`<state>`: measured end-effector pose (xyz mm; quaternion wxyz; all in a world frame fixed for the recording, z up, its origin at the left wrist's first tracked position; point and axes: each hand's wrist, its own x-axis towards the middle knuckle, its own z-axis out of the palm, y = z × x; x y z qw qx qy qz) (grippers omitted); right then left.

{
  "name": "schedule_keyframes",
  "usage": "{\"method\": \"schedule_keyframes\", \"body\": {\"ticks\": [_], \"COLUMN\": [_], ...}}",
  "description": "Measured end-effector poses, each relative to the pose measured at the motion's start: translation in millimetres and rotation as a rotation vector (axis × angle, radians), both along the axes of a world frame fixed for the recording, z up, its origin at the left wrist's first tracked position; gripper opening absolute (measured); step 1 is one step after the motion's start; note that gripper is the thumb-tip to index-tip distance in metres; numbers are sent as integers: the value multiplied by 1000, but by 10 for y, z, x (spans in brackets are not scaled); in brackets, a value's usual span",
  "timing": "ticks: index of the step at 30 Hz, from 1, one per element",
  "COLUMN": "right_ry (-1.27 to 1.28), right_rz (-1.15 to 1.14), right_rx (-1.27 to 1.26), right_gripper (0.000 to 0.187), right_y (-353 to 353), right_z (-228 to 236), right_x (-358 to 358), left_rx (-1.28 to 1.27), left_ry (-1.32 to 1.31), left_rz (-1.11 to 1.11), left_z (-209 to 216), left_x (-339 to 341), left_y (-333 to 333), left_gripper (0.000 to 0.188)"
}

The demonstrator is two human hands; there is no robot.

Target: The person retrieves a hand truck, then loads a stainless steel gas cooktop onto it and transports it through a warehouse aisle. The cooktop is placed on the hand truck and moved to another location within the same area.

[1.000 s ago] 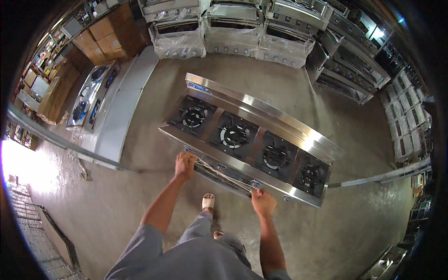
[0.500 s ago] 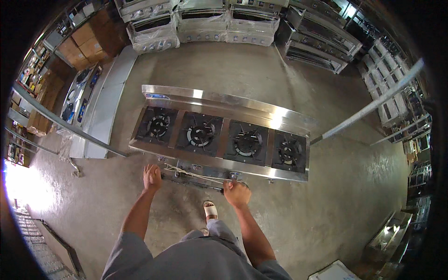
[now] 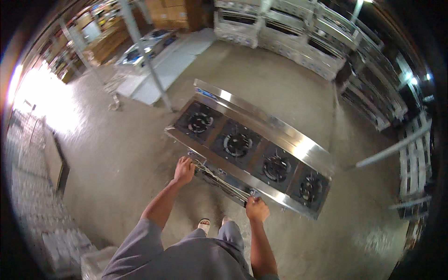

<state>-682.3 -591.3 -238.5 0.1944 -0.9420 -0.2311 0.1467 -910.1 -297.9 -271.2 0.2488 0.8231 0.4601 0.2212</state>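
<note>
A long stainless-steel gas stove (image 3: 255, 154) with several black burners in a row stands in front of me, its raised back panel (image 3: 266, 120) on the far side. Close to its near edge runs a dark bar handle (image 3: 228, 189), with a pale cord (image 3: 212, 175) stretched along it. My left hand (image 3: 185, 170) is closed around the handle's left end. At the right end, my right hand (image 3: 257, 209) is wrapped round it too. What carries the stove underneath is mostly hidden.
A metal post (image 3: 151, 70) rises at left by flat pale panels (image 3: 184, 58) on the floor. Plastic-wrapped steel ovens (image 3: 284, 35) line the back. A slanting pole (image 3: 392, 148) stands at right. White wrapped stacks (image 3: 35, 186) fill the left side.
My view and body have turned left, so the stove now lies more slanted, its right end nearer me. Both hands keep their grip on the handle.
</note>
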Motion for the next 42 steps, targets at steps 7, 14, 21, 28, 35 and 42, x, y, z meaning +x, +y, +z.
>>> {"method": "schedule_keyframes", "body": {"ticks": [7, 14, 21, 28, 35, 42], "right_ry": [-64, -66, -124, -203, -157, 9], "right_rz": [81, 239, 328, 459, 508, 610], "right_rx": [9, 100, 127, 206, 160, 167], "right_gripper": [45, 31, 27, 24, 31, 37], "right_y": [-774, -1354, -2176, -2864, -2977, -3060], "right_z": [-410, -359, -666, -565, -249, 107], "right_x": [-205, -233, -233, -167, 161, 498], "left_rx": [-66, 48, 44, 86, -47, 212], "left_ry": [-18, -23, -28, -23, -185, 88], "left_rz": [131, 245, 236, 366, 573, 357], "left_z": [-290, -479, -373, -650, -723, -865], "left_x": [-307, -578, -802, -1036, -936, -1293], "left_y": [-924, -1729, -2761, -3679, -4101, -4458], "left_gripper": [20, 23, 23, 23, 21, 24]}}
